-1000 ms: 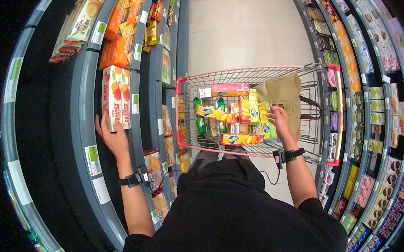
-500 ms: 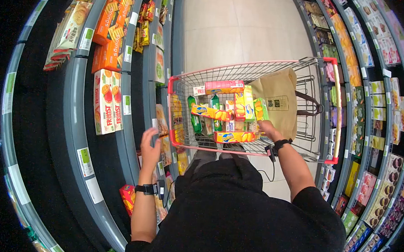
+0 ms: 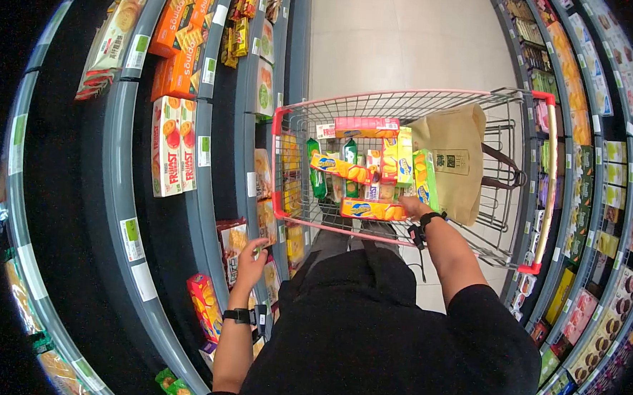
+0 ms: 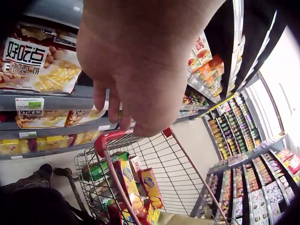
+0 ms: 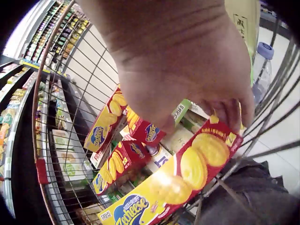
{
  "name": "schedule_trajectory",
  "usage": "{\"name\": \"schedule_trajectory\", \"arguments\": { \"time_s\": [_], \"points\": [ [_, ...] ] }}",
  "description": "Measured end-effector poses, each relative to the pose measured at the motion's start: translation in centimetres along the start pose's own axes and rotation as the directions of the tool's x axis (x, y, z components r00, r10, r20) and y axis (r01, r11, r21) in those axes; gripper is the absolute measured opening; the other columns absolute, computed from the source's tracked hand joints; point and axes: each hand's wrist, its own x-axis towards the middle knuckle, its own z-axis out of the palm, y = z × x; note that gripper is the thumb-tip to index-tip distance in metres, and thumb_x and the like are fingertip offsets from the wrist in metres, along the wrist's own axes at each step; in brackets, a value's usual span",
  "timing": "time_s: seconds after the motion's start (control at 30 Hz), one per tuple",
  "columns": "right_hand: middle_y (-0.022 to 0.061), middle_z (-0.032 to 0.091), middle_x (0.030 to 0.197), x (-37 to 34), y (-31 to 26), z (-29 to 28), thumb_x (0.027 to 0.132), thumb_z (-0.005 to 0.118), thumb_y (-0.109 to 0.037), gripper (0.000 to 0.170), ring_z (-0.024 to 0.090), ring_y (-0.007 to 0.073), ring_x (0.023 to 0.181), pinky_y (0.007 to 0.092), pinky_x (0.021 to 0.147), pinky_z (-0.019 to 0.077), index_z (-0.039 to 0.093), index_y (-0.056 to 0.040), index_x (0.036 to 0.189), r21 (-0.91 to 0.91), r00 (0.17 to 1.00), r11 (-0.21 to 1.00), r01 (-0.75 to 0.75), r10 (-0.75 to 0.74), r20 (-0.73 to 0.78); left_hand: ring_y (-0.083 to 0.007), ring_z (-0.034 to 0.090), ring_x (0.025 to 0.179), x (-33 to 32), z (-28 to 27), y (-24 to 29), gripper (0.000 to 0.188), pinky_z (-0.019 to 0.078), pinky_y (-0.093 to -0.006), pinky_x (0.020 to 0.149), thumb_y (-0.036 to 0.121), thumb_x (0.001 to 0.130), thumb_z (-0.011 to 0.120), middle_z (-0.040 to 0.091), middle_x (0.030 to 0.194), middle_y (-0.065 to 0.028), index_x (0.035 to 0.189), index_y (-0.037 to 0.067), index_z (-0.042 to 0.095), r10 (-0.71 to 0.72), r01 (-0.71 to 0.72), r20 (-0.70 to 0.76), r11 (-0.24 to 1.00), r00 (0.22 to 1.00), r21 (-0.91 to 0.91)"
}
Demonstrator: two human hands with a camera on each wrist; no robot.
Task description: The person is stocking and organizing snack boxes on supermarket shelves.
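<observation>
My right hand (image 3: 410, 206) is low inside the shopping cart, at the end of a yellow-and-red biscuit box (image 3: 373, 210). In the right wrist view its fingers curl over the end of that box (image 5: 178, 180), which lies along the cart's near side. More biscuit boxes, among them another yellow one (image 3: 339, 168), and green packs (image 3: 316, 170) lie beside it. My left hand (image 3: 251, 260) hangs in the air by the left shelves with loosely bent fingers and nothing in it. Close to it are bagged snacks (image 4: 42, 63) on a lower shelf.
A brown paper bag (image 3: 447, 165) fills the handle end of the cart (image 3: 408, 93). Left shelves hold white-and-red biscuit boxes (image 3: 176, 147) and orange boxes (image 3: 176, 76). Packed shelves (image 3: 595, 212) line the right. Pale floor tiles (image 3: 403, 37) run ahead.
My left hand has left the white-and-red boxes on the shelf and come back toward my body, empty. My right hand has moved from beside the paper bag to the near yellow-and-red box.
</observation>
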Motion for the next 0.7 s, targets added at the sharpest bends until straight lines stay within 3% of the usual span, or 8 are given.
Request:
{"name": "schedule_trajectory", "arguments": {
  "time_s": [0.07, 0.1, 0.2, 0.23, 0.27, 0.33, 0.43, 0.7],
  "points": [
    [0.0171, 0.063, 0.126, -0.3, -0.9, -0.9, 0.093, 0.055, -0.044, 0.056, 0.062, 0.0275, 0.112, 0.0443, 0.094, 0.0477, 0.057, 0.0010, 0.127, 0.134, 0.976, 0.986, -0.101, 0.073, 0.203, -0.0220, 0.060, 0.115, -0.2, 0.3, -0.3, 0.029, 0.0454, -0.0326, 0.096, 0.002, 0.089, 0.058, 0.065, 0.119, -0.0102, 0.118, 0.002, 0.063, -0.018, 0.019, -0.005, 0.998, 1.000, 0.058],
    [0.0130, 0.064, 0.126, 0.5, -1.1, -0.4, 0.098, 0.052, -0.039, 0.044, 0.063, 0.0241, 0.111, 0.0453, 0.097, 0.0480, 0.056, -0.0053, 0.126, 0.505, 0.816, 0.853, -0.133, -0.195, 0.543, -0.0220, 0.060, 0.115, -0.3, 0.4, -0.4, 0.029, 0.0454, -0.0326, 0.096, 0.002, 0.089, 0.058, 0.065, 0.119, -0.0102, 0.118, 0.002, 0.063, -0.020, 0.021, -0.006, 0.998, 1.000, 0.057],
    [0.0129, 0.063, 0.130, -2.2, -3.1, -1.5, 0.101, 0.048, -0.033, 0.038, 0.062, 0.0252, 0.114, 0.0436, 0.099, 0.0487, 0.055, -0.0055, 0.127, 0.591, 0.768, 0.796, -0.130, -0.296, 0.568, -0.0215, 0.059, 0.115, -0.9, 0.8, -0.3, 0.029, 0.0454, -0.0327, 0.095, 0.003, 0.089, 0.058, 0.065, 0.120, -0.0094, 0.118, 0.003, 0.063, -0.004, 0.004, -0.001, 1.000, 1.000, 0.008],
    [0.0111, 0.068, 0.112, -1.0, -2.4, -2.2, 0.098, 0.053, -0.038, 0.043, 0.063, 0.0260, 0.106, 0.0422, 0.095, 0.0508, 0.056, -0.0048, 0.125, 0.576, 0.840, 0.816, -0.048, -0.279, 0.465, -0.0216, 0.059, 0.115, -1.0, 1.0, 0.1, 0.029, 0.0450, -0.0325, 0.095, 0.003, 0.089, 0.058, 0.065, 0.120, -0.0092, 0.118, 0.003, 0.063, -0.009, 0.009, -0.003, 1.000, 1.000, 0.019],
    [0.0111, 0.068, 0.112, 0.2, -1.6, -2.9, 0.098, 0.053, -0.038, 0.043, 0.063, 0.0260, 0.106, 0.0422, 0.095, 0.0508, 0.056, -0.0048, 0.125, 0.575, 0.840, 0.817, -0.049, -0.278, 0.466, -0.0218, 0.059, 0.115, -1.1, 1.2, 0.4, 0.029, 0.0446, -0.0324, 0.096, 0.003, 0.089, 0.058, 0.065, 0.120, -0.0090, 0.118, 0.004, 0.063, -0.015, 0.015, -0.005, 0.999, 1.000, 0.031],
    [0.0130, 0.062, 0.104, 4.7, 1.6, -4.3, 0.093, 0.058, -0.045, 0.054, 0.062, 0.0279, 0.096, 0.0432, 0.089, 0.0525, 0.050, -0.0033, 0.127, 0.410, 0.996, 0.911, 0.032, -0.063, 0.063, -0.0212, 0.059, 0.115, -1.5, 1.7, -0.3, 0.029, 0.0448, -0.0321, 0.095, 0.003, 0.090, 0.058, 0.065, 0.119, -0.0086, 0.118, 0.004, 0.063, -0.028, 0.028, -0.009, 1.000, 1.000, -0.001],
    [0.0237, 0.054, 0.121, 4.1, 0.8, -5.3, 0.094, 0.056, -0.046, 0.067, 0.059, 0.0340, 0.107, 0.0457, 0.094, 0.0507, 0.036, -0.0025, 0.141, 0.475, 0.991, 0.870, -0.135, 0.118, 0.066, -0.0200, 0.060, 0.113, -1.7, 2.0, 0.0, 0.029, 0.0455, -0.0314, 0.093, 0.003, 0.090, 0.059, 0.065, 0.118, -0.0082, 0.118, 0.005, 0.063, -0.024, 0.025, -0.026, 1.000, 0.999, 0.003],
    [0.0278, 0.028, 0.147, 5.2, -1.5, -2.1, 0.094, 0.056, -0.044, 0.076, 0.045, 0.0413, 0.124, 0.0532, 0.103, 0.0422, 0.018, -0.0125, 0.152, 0.755, 0.991, 0.649, -0.092, -0.010, 0.130, -0.0195, 0.062, 0.108, -3.3, 2.2, -1.0, 0.029, 0.0479, -0.0306, 0.090, 0.003, 0.091, 0.059, 0.066, 0.117, -0.0089, 0.119, 0.003, 0.063, -0.079, 0.079, -0.025, 0.997, 0.997, -0.004]
  ]
}}
